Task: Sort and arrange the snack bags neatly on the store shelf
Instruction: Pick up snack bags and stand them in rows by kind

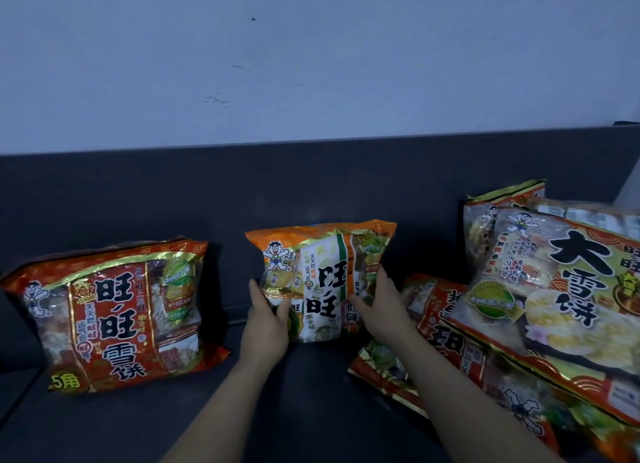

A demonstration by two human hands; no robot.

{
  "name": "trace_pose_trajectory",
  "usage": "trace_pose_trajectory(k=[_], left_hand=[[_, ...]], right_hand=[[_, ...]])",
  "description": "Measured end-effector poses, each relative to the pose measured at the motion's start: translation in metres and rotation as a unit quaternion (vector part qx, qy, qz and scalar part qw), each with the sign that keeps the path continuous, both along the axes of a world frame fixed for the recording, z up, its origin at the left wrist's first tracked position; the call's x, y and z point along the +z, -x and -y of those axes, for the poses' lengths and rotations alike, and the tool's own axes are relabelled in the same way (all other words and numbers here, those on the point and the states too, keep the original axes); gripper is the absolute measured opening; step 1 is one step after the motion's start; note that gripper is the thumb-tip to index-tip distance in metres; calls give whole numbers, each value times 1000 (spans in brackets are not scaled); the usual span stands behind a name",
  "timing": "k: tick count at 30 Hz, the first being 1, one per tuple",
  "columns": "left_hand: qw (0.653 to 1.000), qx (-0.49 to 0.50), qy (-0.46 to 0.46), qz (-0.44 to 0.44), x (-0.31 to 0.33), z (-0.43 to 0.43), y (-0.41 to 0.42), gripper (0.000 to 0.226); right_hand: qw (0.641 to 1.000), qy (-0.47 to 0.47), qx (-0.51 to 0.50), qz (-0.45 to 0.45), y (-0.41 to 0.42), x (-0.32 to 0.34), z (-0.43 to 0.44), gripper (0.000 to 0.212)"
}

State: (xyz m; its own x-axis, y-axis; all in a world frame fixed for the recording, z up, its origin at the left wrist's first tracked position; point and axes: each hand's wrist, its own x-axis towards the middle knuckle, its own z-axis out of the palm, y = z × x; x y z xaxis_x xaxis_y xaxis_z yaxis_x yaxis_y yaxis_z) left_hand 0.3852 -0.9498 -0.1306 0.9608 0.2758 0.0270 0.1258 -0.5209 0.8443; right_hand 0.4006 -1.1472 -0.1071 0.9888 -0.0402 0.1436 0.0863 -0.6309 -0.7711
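An orange and white snack bag (323, 275) stands upright in the middle of the dark shelf (311, 185). My left hand (266, 320) holds its lower left side, thumb on the front and fingers behind. My right hand (381, 310) holds its lower right side the same way. A red snack bag (110, 317) leans upright to the left, apart from the hands. On the right, a large yellow bag (568, 289) lies tilted on top of a red bag (450, 345) that lies flat, with another bag (485, 220) behind them.
A dark back panel runs behind the bags, with a pale wall (311, 57) above it. Bare shelf shows between the red bag and the middle bag, and in front near my forearms.
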Motion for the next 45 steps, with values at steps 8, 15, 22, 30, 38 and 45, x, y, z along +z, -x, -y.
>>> trace_pose_trajectory(k=[8, 15, 22, 30, 38, 45], left_hand=[[999, 19, 25, -27, 6, 8, 13, 78], [968, 40, -113, 220, 20, 43, 49, 54], [973, -201, -104, 36, -3, 89, 40, 61], [952, -267, -70, -134, -9, 119, 22, 78], [956, -236, -99, -144, 5, 145, 14, 64], [973, -205, -49, -93, 15, 159, 28, 54]], right_hand=[[999, -11, 26, -16, 10, 11, 6, 88], [985, 129, -29, 109, 51, 37, 39, 71], [929, 317, -160, 103, 103, 42, 98, 78], [929, 262, -262, 11, 139, 29, 156, 87], [960, 16, -278, -34, 142, 35, 210, 113], [961, -74, -268, 14, 132, 36, 230, 124]])
